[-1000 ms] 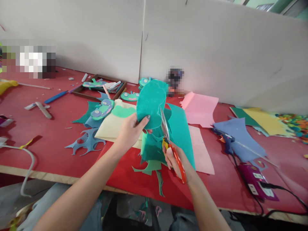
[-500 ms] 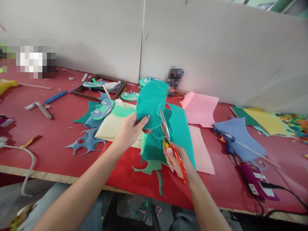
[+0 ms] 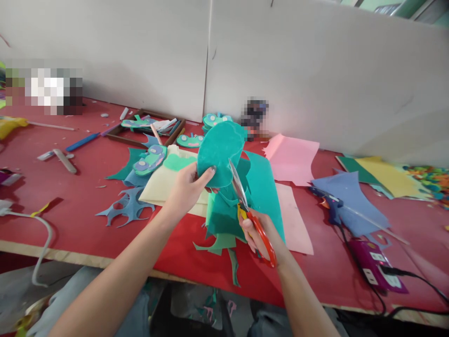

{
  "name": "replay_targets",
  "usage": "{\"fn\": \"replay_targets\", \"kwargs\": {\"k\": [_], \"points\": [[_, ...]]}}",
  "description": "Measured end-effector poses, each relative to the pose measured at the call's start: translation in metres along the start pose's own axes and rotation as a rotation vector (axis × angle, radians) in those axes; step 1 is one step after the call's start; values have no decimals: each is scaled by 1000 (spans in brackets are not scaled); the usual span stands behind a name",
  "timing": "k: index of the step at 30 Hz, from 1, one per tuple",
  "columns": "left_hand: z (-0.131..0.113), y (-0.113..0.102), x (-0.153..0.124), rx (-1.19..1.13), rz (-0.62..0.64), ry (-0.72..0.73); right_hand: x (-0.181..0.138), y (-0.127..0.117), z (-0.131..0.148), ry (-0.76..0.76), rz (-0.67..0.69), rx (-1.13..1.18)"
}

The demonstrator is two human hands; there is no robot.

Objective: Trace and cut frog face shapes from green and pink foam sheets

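Pinched by its lower left edge, a teal felt piece (image 3: 220, 149) with a rounded outline is held up by my left hand (image 3: 189, 188). Scissors (image 3: 260, 234) with red and yellow handles are in my right hand (image 3: 258, 228). Their blades look nearly closed, and the tips meet the felt's lower right edge. Beneath both hands lies a larger teal felt sheet (image 3: 267, 192), with green offcuts (image 3: 224, 242) at its front. A cream sheet (image 3: 157, 187) is left of it.
Decorated frog-like faces (image 3: 150, 160) and a brown tray (image 3: 115, 137) sit at the back left. Pink sheets (image 3: 293, 159) lie to the right, before a blue sheet (image 3: 361, 206) with a glue gun (image 3: 328, 201). A purple power strip (image 3: 377, 267) trails cables near the front edge.
The felt piece has turned slightly clockwise, its top leaning to the right. My left hand has shifted a little left and up; the scissors stay at the felt's edge.
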State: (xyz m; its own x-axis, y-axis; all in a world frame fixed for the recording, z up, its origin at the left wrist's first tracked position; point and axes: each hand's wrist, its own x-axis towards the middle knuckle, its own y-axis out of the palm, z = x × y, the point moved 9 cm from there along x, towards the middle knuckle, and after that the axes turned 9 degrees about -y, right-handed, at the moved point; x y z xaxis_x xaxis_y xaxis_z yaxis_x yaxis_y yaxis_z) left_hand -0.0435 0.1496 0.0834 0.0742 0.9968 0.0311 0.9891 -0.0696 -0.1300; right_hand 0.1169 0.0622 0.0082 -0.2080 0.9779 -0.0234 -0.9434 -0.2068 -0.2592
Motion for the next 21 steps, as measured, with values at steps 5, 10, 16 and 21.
{"fn": "replay_targets", "kwargs": {"k": [5,10,16,21], "points": [[2,1,0,-3,-7,8,1,-4,3,-10,-45,-69],[7,12,1,-62,92,-18,3,-8,5,-32,-86,-109],[7,16,0,-15,112,2,3,-11,8,-61,-95,-128],[11,16,0,-54,94,-13,2,-10,5,-49,-91,-113]]}}
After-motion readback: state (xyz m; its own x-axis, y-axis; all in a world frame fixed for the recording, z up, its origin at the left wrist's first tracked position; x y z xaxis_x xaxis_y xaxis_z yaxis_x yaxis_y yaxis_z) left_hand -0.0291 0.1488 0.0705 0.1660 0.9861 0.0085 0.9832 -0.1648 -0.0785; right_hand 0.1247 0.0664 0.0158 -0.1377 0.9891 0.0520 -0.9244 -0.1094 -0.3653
